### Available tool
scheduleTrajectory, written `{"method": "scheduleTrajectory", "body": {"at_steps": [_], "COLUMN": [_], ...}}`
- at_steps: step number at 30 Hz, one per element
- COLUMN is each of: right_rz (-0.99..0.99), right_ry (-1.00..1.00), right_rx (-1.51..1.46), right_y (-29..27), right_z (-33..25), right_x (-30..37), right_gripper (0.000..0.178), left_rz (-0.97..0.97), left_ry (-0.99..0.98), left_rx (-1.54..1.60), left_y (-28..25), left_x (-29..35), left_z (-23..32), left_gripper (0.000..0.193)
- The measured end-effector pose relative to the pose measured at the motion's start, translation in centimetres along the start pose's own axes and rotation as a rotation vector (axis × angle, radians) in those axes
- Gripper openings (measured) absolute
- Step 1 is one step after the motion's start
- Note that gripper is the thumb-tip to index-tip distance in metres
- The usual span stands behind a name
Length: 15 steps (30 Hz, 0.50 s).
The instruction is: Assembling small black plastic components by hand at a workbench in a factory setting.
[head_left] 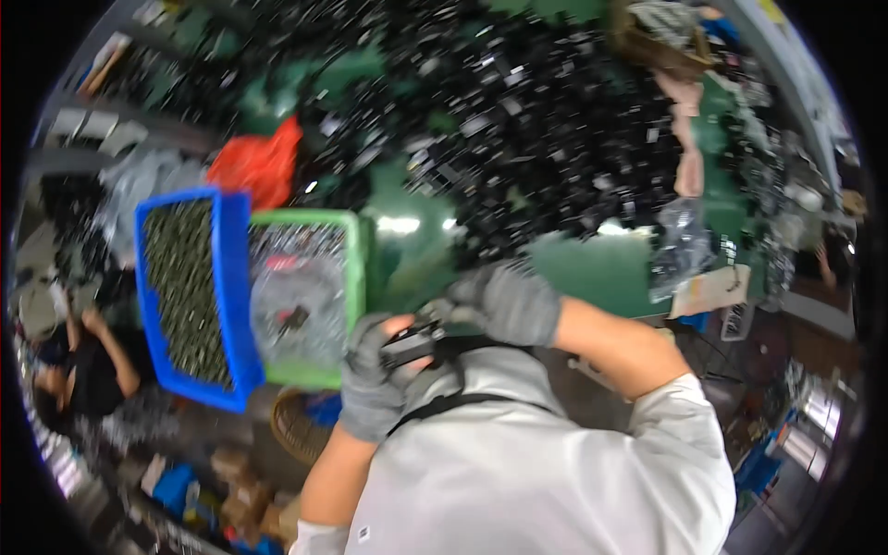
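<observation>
Pinching a small black part, both gloved hands, blue bin of dark pieces, green bin with plastic bag.

Green table at 12 o'clock, heaped with small black parts (glare spots on top). Blue bin, green bin at 9. Cluttered floor at 4.

Bags, a card sheet and one tiny label around the green table

A crumpled red plastic bag sits at the table's left edge, above the bins; over on the right a clear crinkled plastic bag rests just above a flat tan cardboard sheet, and a small white square label shows low on the pale shirt.
</observation>
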State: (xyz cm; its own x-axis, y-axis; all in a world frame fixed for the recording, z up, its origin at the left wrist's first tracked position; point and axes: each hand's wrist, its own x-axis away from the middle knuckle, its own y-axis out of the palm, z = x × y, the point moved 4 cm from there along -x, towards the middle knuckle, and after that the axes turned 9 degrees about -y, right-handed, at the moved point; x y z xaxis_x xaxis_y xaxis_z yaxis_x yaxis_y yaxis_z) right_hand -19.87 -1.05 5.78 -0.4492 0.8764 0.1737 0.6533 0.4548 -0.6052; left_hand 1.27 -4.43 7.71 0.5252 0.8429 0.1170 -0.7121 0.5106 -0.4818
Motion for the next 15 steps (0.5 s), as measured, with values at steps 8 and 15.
{"method": "scheduleTrajectory", "body": {"at_steps": [8,15], "right_rz": [0.492,0.223], "right_ry": [0.439,0.941], "right_rx": [0.077,1.044], "right_y": [-12.4,-29.3], "right_z": [6.9,31.0], "right_x": [4.7,11.5], "right_gripper": [0.031,0.045], "left_rz": [0.063,-0.035], "left_ry": [-0.166,-0.407], "left_rx": [0.368,0.269], "left_y": [-0.1,1.5], "left_x": [-3.5,-0.8], "left_z": [-2.0,-4.7], "left_gripper": [0.092,0.058]}}
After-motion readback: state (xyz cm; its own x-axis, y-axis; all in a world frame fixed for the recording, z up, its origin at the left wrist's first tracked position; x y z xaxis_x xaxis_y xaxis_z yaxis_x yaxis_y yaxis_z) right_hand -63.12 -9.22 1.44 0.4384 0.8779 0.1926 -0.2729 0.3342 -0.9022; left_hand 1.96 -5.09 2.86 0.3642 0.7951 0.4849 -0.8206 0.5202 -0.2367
